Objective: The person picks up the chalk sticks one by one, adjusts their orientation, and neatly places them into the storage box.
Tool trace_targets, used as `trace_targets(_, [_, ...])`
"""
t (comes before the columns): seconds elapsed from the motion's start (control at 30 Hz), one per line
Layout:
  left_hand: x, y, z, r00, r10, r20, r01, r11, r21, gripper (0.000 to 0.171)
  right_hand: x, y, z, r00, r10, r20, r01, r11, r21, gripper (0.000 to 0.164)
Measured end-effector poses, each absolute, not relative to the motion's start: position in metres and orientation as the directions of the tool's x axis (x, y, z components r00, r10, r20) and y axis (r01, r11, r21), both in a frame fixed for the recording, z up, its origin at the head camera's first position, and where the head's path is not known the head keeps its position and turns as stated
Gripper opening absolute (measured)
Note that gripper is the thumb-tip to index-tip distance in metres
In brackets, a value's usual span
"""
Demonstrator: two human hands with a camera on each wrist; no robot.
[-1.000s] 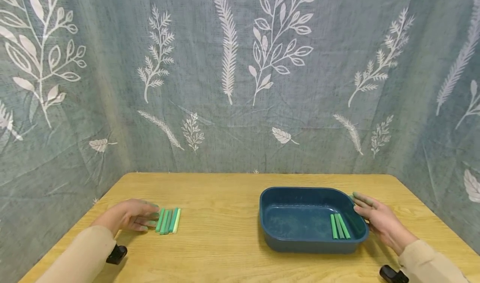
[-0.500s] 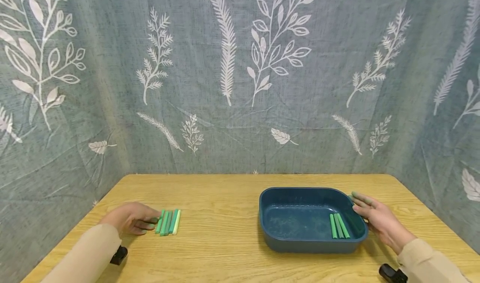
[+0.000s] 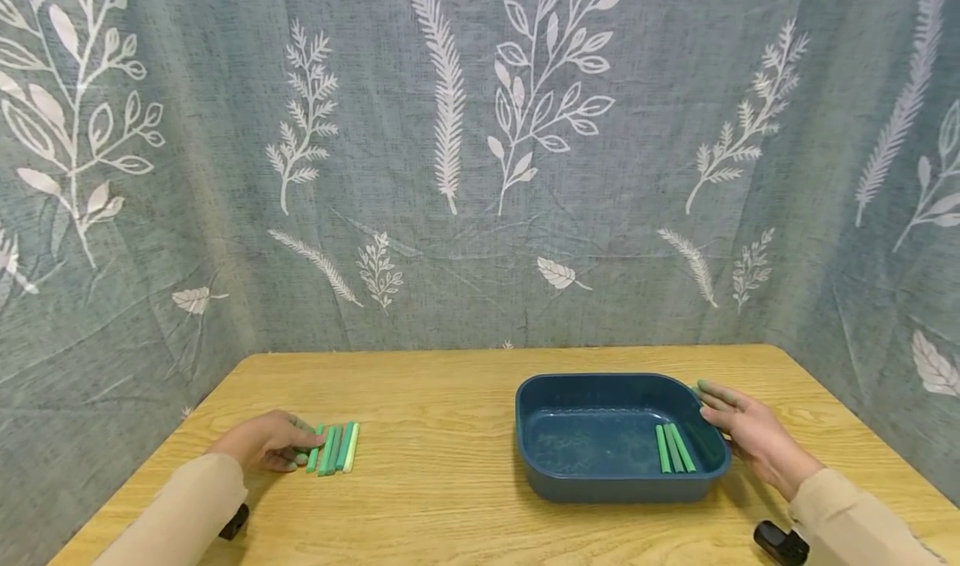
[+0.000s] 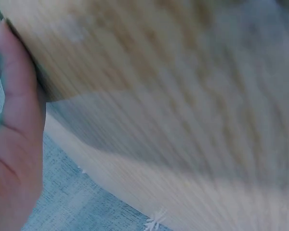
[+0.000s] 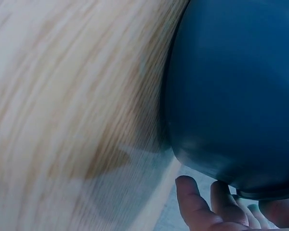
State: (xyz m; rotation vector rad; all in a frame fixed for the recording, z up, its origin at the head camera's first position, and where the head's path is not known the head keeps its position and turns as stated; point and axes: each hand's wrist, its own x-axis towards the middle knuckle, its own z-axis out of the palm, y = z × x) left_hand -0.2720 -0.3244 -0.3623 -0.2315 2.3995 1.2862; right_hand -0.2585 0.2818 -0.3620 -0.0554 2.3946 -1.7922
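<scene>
On the left of the table a row of green to pale yellow chalk sticks [image 3: 340,449] lies side by side. My left hand [image 3: 272,443] is at the row's left end, its thumb and fingertips pinching the leftmost green chalk stick [image 3: 312,460], which stands slightly apart from the others. In the left wrist view only the thumb [image 4: 21,91] and a sliver of green show. A dark blue basin [image 3: 615,489] on the right holds 3 green chalk sticks [image 3: 676,449]. My right hand [image 3: 753,437] rests against the basin's right end, fingers extended along the outside.
The wooden table [image 3: 427,433] spans the space between the chalk row and the basin. Behind it and at both sides hangs a grey-green leaf-patterned cloth [image 3: 480,291]. A black wrist camera [image 3: 780,543] sits below the right sleeve.
My left hand has closed its thumb and fingers on the leftmost chalk stick, which has come slightly apart from the row. My right hand stays at the basin. The head view has shifted a little.
</scene>
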Motion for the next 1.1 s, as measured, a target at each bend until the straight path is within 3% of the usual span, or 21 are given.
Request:
trace_targets(0.2, [-0.274, -0.324, -0.362, -0.897, 0.053, -0.438, -0.334, 0.568, 0.752, 0.018, -0.260, 0.283, -0.361, -0.989, -0.114, -0.092, 0.057, 0.285, -0.957, 0.060])
trace_targets(0.6, [-0.280, -0.317, -0.362, -0.911, -0.017, -0.413, -0.339, 0.602, 0.723, 0.026, -0.263, 0.285, -0.358, -0.991, -0.103, -0.081, 0.050, 0.277, -0.959, 0.060])
trace_targets(0.97, [-0.276, -0.308, -0.356, -0.892, -0.077, -0.445, -0.385, 0.644, 0.661, 0.017, -0.262, 0.282, -0.359, -0.992, -0.099, -0.076, 0.046, 0.276, -0.960, 0.061])
trace_targets(1.1, [-0.271, -0.314, -0.360, -0.873, -0.080, -0.481, -0.430, 0.593, 0.681, 0.013, -0.261, 0.280, -0.362, -0.991, -0.106, -0.083, 0.054, 0.252, -0.966, 0.061])
